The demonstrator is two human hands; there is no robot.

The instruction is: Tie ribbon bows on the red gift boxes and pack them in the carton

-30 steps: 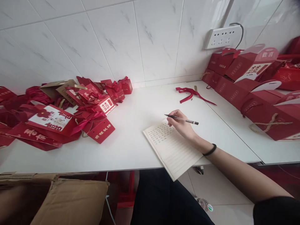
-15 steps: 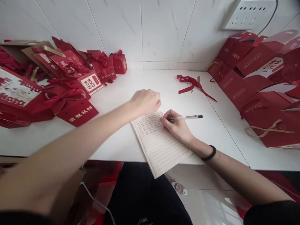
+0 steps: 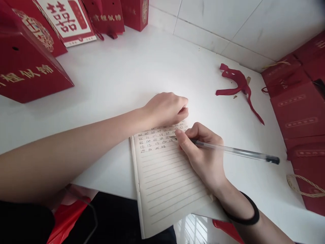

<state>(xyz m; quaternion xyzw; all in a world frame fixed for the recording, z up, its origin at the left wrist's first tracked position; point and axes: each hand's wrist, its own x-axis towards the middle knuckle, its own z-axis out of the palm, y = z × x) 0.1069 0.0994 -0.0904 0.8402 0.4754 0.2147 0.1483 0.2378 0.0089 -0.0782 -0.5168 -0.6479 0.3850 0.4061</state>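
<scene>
A ruled notebook (image 3: pixel 162 189) lies at the table's front edge, its lower end jutting past it. Rows of handwritten numbers fill the upper lines of its page; the lower lines are blank. In my right hand (image 3: pixel 203 152), resting on the page's right side, is a clear pen (image 3: pixel 238 152) with a black end cap. Its tip points left, close to the written rows. My left hand (image 3: pixel 167 108) is curled into a fist across the top of the notebook, covering the uppermost lines. No object shows in its fingers.
A dark red ribbon (image 3: pixel 238 83) lies on the white table (image 3: pixel 122 78) toward the back right. Red gift boxes (image 3: pixel 33 64) with gold characters stand at left. More red boxes (image 3: pixel 294 112) with rope handles are stacked at right, beside the tiled wall (image 3: pixel 203 37).
The view has moved closer and tilted. My left fist, blurred before, is now sharp and rests over the notebook's top. The pen stays in my right hand, its capped end now pointing lower right.
</scene>
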